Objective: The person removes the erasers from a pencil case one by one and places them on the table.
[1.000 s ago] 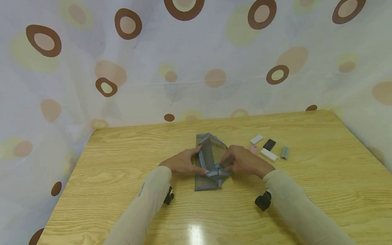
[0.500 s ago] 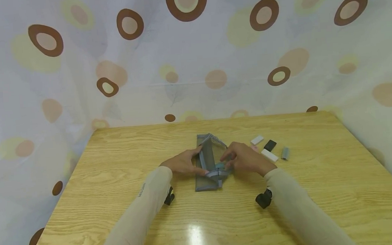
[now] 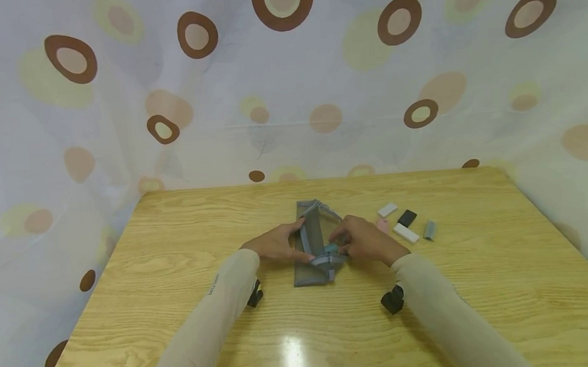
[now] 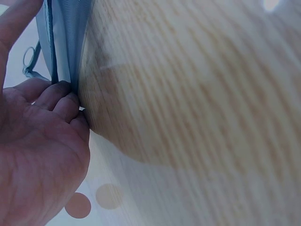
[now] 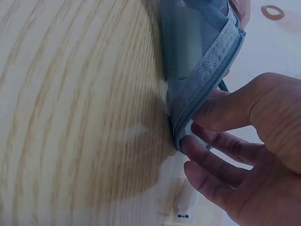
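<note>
A grey mesh zip pouch [image 3: 313,233] lies on the wooden table, its zipped mouth spread apart. My left hand [image 3: 276,243] holds the pouch along its left side, thumb at the near rim and fingers at the far part. In the left wrist view its fingertips [image 4: 63,96] meet the mesh edge. My right hand [image 3: 365,239] is at the right side of the mouth. Its thumb and fingers [image 5: 211,162] pinch the zip edge in the right wrist view. A small teal piece [image 3: 331,248] shows in the mouth beside those fingers, partly hidden.
Right of the pouch lie two small white blocks [image 3: 406,233], a black block [image 3: 407,217], a pink piece [image 3: 382,225] and a grey piece [image 3: 430,230]. A patterned curtain [image 3: 287,93] hangs behind the table [image 3: 199,213].
My right hand lifts slightly at the pouch's mouth, then lowers back to its near right rim. The teal piece shifts a little to the right. My left hand stays in place.
</note>
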Motion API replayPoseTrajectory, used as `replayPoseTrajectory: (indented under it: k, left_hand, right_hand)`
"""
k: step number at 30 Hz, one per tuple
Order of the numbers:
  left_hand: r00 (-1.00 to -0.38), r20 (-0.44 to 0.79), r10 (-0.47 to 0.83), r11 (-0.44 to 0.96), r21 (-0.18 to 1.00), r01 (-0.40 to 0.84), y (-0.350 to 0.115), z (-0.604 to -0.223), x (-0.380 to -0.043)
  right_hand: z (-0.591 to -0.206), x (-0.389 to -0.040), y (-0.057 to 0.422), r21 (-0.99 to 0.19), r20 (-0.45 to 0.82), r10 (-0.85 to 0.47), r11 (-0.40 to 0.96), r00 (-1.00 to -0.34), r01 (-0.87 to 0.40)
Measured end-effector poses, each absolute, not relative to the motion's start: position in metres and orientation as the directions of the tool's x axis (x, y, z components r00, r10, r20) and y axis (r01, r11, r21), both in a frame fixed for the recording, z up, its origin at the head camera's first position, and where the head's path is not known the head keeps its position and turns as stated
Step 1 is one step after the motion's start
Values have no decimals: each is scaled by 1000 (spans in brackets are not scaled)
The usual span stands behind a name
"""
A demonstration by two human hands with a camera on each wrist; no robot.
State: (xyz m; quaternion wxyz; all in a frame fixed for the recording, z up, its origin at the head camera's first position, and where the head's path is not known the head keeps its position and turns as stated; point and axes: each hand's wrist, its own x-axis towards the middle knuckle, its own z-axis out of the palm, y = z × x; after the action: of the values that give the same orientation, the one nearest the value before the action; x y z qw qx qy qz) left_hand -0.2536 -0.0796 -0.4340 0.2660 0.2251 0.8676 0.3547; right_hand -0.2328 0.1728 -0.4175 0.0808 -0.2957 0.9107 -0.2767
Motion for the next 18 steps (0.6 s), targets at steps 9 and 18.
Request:
replayPoseTrajectory:
  k: [9, 18]
  left_hand:
    - [-749, -297, 593, 630, 750, 201, -79, -433, -253]
    - [-754, -302, 584, 647, 734, 207, -79, -433, -253]
  right_hand:
    - [-421, -234, 172, -524, 49, -579, 679, -814, -514]
    - [-420, -236, 175, -524, 95, -577, 664, -811, -533]
